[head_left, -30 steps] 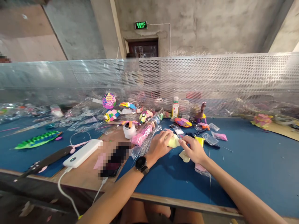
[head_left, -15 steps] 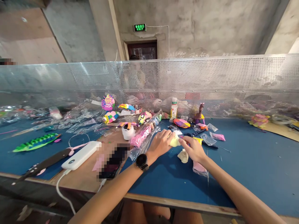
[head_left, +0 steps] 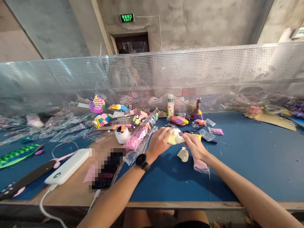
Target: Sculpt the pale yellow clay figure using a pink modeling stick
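Both hands are on a pale yellow lump of modelling clay (head_left: pixel 175 138), held above the blue tabletop. My left hand (head_left: pixel 161 139), with a black watch on its wrist, wraps round the clay's left side. At the right end, my right hand (head_left: pixel 193 144) pinches the clay between thumb and fingers; its far fingers are partly hidden. A cream clay lump (head_left: pixel 183 155) lies on the table just below the hands. Beside it, under the right hand, is a plastic packet of pink clay (head_left: pixel 200 165).
A phone (head_left: pixel 108 172) and a white power bank (head_left: pixel 67 166) with cables lie to the left. Behind the hands stand a small bottle (head_left: pixel 170 107), colourful clay figures (head_left: pixel 180 120) and a white roll (head_left: pixel 123 135). A perforated metal screen (head_left: pixel 204 72) borders the table's back.
My view has turned slightly to the right, so the table things sit further left. More of the yellow clay shows between the hands, which look drawn a little apart.
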A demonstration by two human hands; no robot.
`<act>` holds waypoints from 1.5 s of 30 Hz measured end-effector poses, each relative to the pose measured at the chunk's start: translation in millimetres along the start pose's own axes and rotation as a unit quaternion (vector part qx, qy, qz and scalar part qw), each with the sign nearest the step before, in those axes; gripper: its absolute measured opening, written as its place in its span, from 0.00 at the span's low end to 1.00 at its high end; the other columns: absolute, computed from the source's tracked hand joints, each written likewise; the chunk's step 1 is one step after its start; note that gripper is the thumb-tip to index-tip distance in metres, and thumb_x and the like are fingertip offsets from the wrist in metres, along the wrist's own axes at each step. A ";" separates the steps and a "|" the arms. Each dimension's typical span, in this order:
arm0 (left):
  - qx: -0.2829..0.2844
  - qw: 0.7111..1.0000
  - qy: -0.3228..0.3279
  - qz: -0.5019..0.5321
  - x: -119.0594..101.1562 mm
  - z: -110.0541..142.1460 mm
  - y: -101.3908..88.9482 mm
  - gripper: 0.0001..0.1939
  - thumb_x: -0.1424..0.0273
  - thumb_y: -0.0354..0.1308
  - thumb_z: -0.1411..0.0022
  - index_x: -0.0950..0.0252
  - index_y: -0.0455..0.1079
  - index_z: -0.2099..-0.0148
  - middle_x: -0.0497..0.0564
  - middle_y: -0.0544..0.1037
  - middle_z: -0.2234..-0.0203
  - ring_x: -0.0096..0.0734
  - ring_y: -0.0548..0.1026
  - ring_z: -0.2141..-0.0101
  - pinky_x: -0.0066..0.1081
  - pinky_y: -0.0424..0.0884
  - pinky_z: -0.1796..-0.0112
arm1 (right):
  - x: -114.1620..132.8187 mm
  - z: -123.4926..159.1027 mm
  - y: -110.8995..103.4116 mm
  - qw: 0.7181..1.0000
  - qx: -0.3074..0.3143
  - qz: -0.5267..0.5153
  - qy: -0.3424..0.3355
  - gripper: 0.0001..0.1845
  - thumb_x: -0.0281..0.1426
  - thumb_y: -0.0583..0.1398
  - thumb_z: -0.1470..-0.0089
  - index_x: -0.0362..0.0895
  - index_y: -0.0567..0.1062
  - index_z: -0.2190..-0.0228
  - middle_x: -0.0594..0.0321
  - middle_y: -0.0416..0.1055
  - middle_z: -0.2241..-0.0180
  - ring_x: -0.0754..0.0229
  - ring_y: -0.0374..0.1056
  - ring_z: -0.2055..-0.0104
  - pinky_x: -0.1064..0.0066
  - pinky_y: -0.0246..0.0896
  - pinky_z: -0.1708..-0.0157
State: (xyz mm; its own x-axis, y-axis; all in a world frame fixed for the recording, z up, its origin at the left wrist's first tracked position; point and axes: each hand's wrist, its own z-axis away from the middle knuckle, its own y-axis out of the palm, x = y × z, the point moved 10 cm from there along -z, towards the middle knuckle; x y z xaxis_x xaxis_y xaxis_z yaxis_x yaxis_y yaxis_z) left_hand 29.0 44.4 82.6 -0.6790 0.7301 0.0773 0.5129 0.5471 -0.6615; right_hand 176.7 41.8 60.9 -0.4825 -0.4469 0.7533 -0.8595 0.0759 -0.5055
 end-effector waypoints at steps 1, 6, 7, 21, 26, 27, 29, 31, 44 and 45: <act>-0.001 1.000 -0.003 -0.004 -0.2 0.3 -1.5 0.16 0.69 0.61 0.30 0.60 0.70 0.41 0.58 0.80 0.49 0.46 0.78 0.47 0.44 0.78 0.46 | 0.9 0.9 -0.1 1.000 0.001 0.000 0.001 0.34 0.57 0.44 0.28 0.47 0.65 0.76 0.64 0.66 0.76 0.57 0.62 0.71 0.66 0.57 0.68; 0.002 0.999 0.000 -0.033 -4.1 -0.8 -2.2 0.18 0.74 0.58 0.30 0.60 0.70 0.40 0.58 0.80 0.48 0.48 0.77 0.46 0.46 0.76 0.46 | 5.7 2.7 2.4 0.998 0.012 0.051 -0.023 0.32 0.56 0.46 0.29 0.47 0.64 0.74 0.63 0.68 0.74 0.57 0.63 0.70 0.65 0.56 0.67; 0.003 0.999 0.005 -0.038 -5.3 -0.8 -1.4 0.18 0.74 0.57 0.29 0.60 0.70 0.40 0.59 0.80 0.48 0.48 0.77 0.46 0.46 0.76 0.46 | 5.3 2.6 3.2 0.998 0.013 0.063 -0.024 0.30 0.56 0.48 0.30 0.47 0.64 0.74 0.64 0.67 0.74 0.57 0.62 0.70 0.65 0.56 0.67; 0.000 0.995 0.039 -0.088 -15.5 1.3 0.3 0.17 0.76 0.53 0.27 0.61 0.70 0.39 0.59 0.81 0.47 0.46 0.78 0.45 0.44 0.73 0.47 | -23.9 0.4 19.4 0.994 0.055 -0.053 0.081 0.27 0.52 0.49 0.31 0.47 0.66 0.75 0.63 0.68 0.75 0.57 0.65 0.70 0.67 0.59 0.69; -0.047 0.988 0.080 -0.124 -26.1 2.5 -6.0 0.15 0.75 0.54 0.27 0.63 0.71 0.41 0.58 0.82 0.49 0.44 0.78 0.47 0.43 0.72 0.47 | -35.3 1.7 20.6 0.989 0.048 -0.063 0.127 0.29 0.54 0.49 0.32 0.47 0.66 0.76 0.62 0.69 0.75 0.56 0.65 0.69 0.65 0.60 0.67; -0.055 0.986 0.087 -0.130 -28.3 2.7 -7.2 0.14 0.75 0.55 0.27 0.63 0.71 0.41 0.58 0.82 0.49 0.44 0.78 0.48 0.43 0.72 0.47 | -35.7 1.4 20.8 0.989 0.047 -0.063 0.126 0.28 0.54 0.50 0.33 0.47 0.66 0.75 0.63 0.68 0.75 0.56 0.65 0.69 0.65 0.60 0.66; -0.071 0.983 0.095 -0.138 -31.3 3.0 -9.7 0.13 0.74 0.57 0.27 0.64 0.72 0.43 0.57 0.82 0.50 0.43 0.79 0.49 0.42 0.72 0.47 | -36.2 0.8 21.5 0.989 0.047 -0.070 0.123 0.26 0.52 0.51 0.34 0.47 0.66 0.75 0.63 0.68 0.74 0.56 0.64 0.69 0.65 0.60 0.66; -0.079 0.983 0.095 -0.135 -32.0 2.8 -11.0 0.13 0.75 0.58 0.28 0.65 0.72 0.43 0.58 0.83 0.51 0.43 0.79 0.50 0.42 0.72 0.48 | -38.2 1.0 22.7 0.986 0.053 -0.077 0.136 0.27 0.53 0.50 0.34 0.46 0.68 0.74 0.63 0.68 0.74 0.56 0.64 0.69 0.65 0.59 0.66; 0.049 0.872 -0.225 0.431 25.6 14.0 37.7 0.23 0.54 0.72 0.41 0.66 0.76 0.52 0.55 0.83 0.59 0.41 0.79 0.59 0.38 0.76 0.55 | -26.4 -9.0 -14.9 0.988 -0.063 -0.132 0.051 0.19 0.46 0.59 0.37 0.44 0.78 0.57 0.60 0.73 0.65 0.60 0.65 0.69 0.69 0.59 0.72; 0.075 0.827 -0.255 0.496 23.3 18.0 47.4 0.23 0.53 0.71 0.41 0.67 0.77 0.53 0.55 0.83 0.60 0.41 0.79 0.60 0.37 0.76 0.57 | -22.2 -8.7 -18.6 0.990 -0.075 -0.113 0.027 0.18 0.44 0.58 0.36 0.43 0.78 0.55 0.60 0.73 0.65 0.59 0.66 0.68 0.69 0.60 0.71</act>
State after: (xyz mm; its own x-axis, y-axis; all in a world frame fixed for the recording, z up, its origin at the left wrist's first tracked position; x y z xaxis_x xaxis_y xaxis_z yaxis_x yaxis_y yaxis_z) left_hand 28.0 79.9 39.6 -0.1164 0.5012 -0.8575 0.9051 -0.3019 -0.2993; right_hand 201.9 58.0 57.3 -0.2791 -0.4193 0.8639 -0.9602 0.1123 -0.2557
